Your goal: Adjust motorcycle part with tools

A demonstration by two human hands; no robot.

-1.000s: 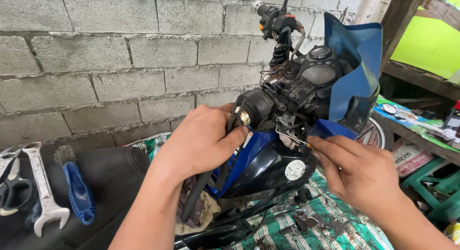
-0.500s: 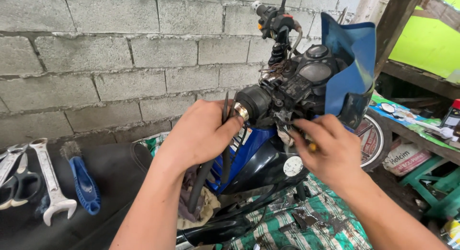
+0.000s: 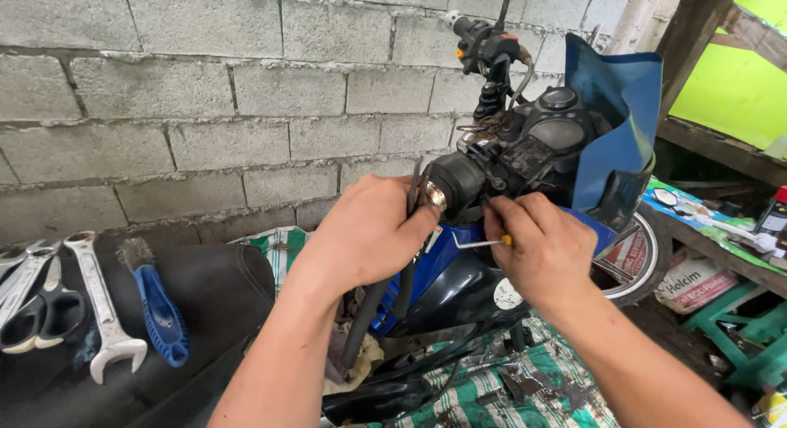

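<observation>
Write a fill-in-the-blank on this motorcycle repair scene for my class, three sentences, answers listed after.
1. The right hand holds a thin bent metal ____ near the black headlight housing.
2. The brush on the black seat has a ____ handle.
3. The wall behind is built of grey ____.

Answers: tool; blue; blocks

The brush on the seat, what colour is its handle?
Blue. The brush handle shows clearly in the head view.

blue fairing (image 3: 611, 108), green checked cloth (image 3: 525, 395), grey wall (image 3: 205, 92).
</observation>
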